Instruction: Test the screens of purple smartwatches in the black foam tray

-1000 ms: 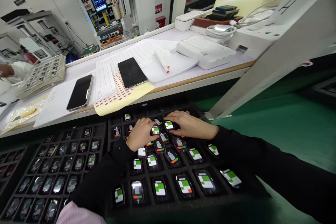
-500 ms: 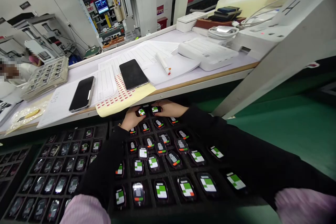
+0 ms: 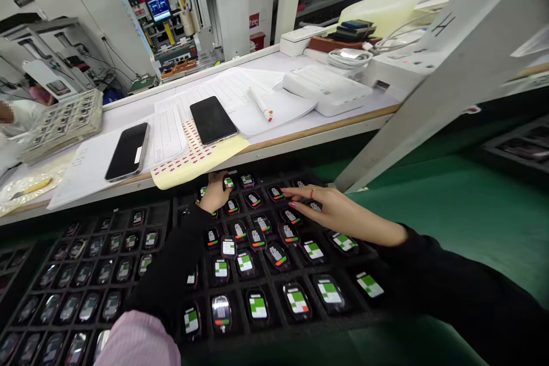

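Left hand [image 3: 214,194] is up at the far row of the black tray [image 3: 326,326]. Its fingers are curled in, tips against a lit watch [image 3: 227,183] in a back pocket, right under the shelf [image 3: 300,131]. Pinched or only touched? Can't tell from here.

Right hand [image 3: 332,210] has come away from that back row. Half a second ago it was up there beside the left, a watch at its fingertips. Now it lies flat and spread, fingers long, holding nothing, low over the second and third rows on the right side. A half-covered watch [image 3: 315,206] peeks out from under those fingers.

What looks like the one it had, the neighbour watch [image 3: 247,180], sits in the back row just beside the left hand's, screen lit. So that stretch of the back row reads as filled, and the right hand is free over the next rows.

All round the hands the pockets hold more lit screens, green and white, some with an orange bar at the foot. To the left, a second tray [image 3: 158,214] carries watches with dimmer screens. On the shelf, a left phone [image 3: 127,151] and a right phone [image 3: 213,120] lie dark on printed sheets. A yellow sticker sheet [image 3: 197,159] of red dots hangs over the edge, just above the left hand.
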A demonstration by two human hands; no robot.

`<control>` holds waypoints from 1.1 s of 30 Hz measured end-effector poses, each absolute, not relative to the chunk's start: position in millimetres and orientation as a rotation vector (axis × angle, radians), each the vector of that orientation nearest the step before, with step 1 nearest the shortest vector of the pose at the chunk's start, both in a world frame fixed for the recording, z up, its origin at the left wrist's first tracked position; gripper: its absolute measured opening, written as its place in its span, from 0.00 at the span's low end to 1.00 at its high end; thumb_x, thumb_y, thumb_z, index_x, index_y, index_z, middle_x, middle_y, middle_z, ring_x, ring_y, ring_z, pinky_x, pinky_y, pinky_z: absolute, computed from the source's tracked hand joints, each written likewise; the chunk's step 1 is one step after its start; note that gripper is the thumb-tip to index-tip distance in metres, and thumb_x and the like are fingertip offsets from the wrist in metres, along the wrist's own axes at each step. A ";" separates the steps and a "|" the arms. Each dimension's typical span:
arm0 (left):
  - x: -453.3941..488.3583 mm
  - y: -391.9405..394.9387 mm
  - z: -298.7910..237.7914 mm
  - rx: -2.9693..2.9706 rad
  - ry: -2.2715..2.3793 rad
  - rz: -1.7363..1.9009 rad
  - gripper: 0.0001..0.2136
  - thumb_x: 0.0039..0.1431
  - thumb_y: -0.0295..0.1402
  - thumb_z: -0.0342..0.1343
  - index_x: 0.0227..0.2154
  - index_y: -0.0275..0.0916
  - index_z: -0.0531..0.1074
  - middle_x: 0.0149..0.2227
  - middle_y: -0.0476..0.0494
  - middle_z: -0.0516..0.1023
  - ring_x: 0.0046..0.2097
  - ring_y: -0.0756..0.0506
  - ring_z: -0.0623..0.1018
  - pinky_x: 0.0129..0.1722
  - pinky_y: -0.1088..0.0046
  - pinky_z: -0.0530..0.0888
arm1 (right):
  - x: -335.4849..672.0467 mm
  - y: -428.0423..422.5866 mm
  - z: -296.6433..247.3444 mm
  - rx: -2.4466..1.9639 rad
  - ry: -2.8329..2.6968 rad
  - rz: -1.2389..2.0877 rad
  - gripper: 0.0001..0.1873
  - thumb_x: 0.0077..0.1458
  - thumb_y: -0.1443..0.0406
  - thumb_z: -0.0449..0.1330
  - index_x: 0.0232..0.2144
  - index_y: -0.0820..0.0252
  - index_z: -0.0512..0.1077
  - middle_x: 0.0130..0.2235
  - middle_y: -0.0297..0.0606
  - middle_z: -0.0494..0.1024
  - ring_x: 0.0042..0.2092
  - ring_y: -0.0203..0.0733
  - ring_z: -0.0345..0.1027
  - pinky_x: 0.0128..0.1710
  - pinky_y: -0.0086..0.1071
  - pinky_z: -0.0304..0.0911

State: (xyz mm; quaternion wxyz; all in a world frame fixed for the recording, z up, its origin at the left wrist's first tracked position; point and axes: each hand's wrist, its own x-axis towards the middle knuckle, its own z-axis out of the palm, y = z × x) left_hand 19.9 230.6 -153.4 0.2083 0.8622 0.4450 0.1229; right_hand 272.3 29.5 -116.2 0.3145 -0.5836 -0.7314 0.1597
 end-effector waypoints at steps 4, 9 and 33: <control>20.5 224.8 -148.9 2.463 1.250 0.321 0.18 0.66 0.39 0.58 0.55 0.36 0.69 0.56 0.37 0.71 0.55 0.40 0.74 0.55 0.53 0.75 | 270.7 12.2 -109.4 -1.574 -1.930 0.401 0.24 0.70 0.54 0.50 0.60 0.57 0.71 0.53 0.39 0.78 0.50 0.53 0.75 0.43 0.44 0.76; 20.9 220.3 -142.9 2.507 1.290 0.360 0.17 0.65 0.39 0.59 0.52 0.36 0.71 0.55 0.38 0.72 0.56 0.39 0.73 0.56 0.52 0.74 | 266.3 9.6 -100.7 -1.542 -1.942 0.325 0.23 0.71 0.55 0.49 0.59 0.58 0.72 0.53 0.38 0.78 0.52 0.54 0.74 0.47 0.45 0.76; -157.1 -36.7 -170.1 1.780 2.233 1.001 0.29 0.64 0.52 0.49 0.59 0.35 0.69 0.57 0.30 0.71 0.57 0.31 0.72 0.57 0.48 0.72 | 319.9 8.2 -165.0 -1.862 -2.032 -0.178 0.41 0.60 0.76 0.46 0.72 0.75 0.35 0.49 0.48 0.80 0.53 0.56 0.73 0.59 0.52 0.68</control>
